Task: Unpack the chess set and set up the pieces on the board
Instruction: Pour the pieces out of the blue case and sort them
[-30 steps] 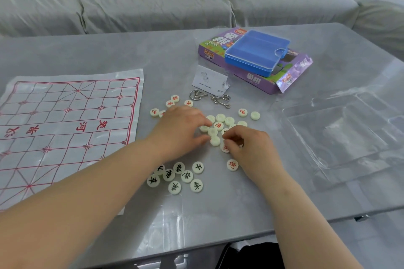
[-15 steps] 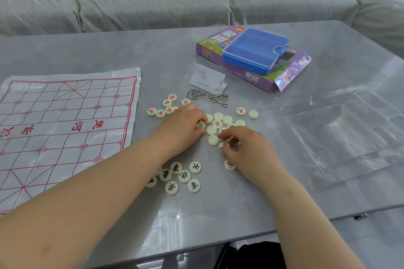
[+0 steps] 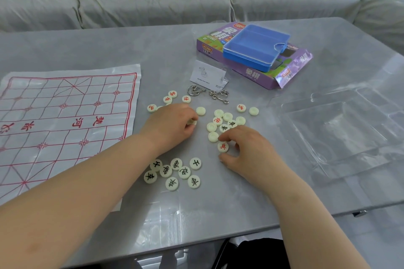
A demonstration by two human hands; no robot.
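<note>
At the far left, the board sheet [image 3: 65, 120] is lying flat on the grey table [image 3: 153, 50], its red grid facing up and no pieces sitting on it. Just right of its edge, the left hand [image 3: 172, 125] is resting knuckles up, its fingers curled and bunched together, the tips pinching a cream piece [image 3: 192, 122] that is peeking out beneath them. Red-lettered pieces [image 3: 172, 94] are lying just beyond this hand, and a tight group of black-lettered pieces [image 3: 175, 171] is sitting nearer the person, beside the forearm. Further right, the right hand [image 3: 247, 148] is arching over the table with forefinger and thumb spread apart. A single red-lettered piece [image 3: 223, 146] is lying between those two fingertips; whether they are actually gripping it cannot be told. A loose cluster of pieces [image 3: 225, 120], some face down, is lying just beyond the forefinger. Behind them, metal ring puzzles [image 3: 207, 93] and a white card [image 3: 207, 75] are lying near a purple box [image 3: 258, 72] carrying a blue case [image 3: 255, 47]. A clear plastic tray [image 3: 341, 129] is sitting at the far right.
</note>
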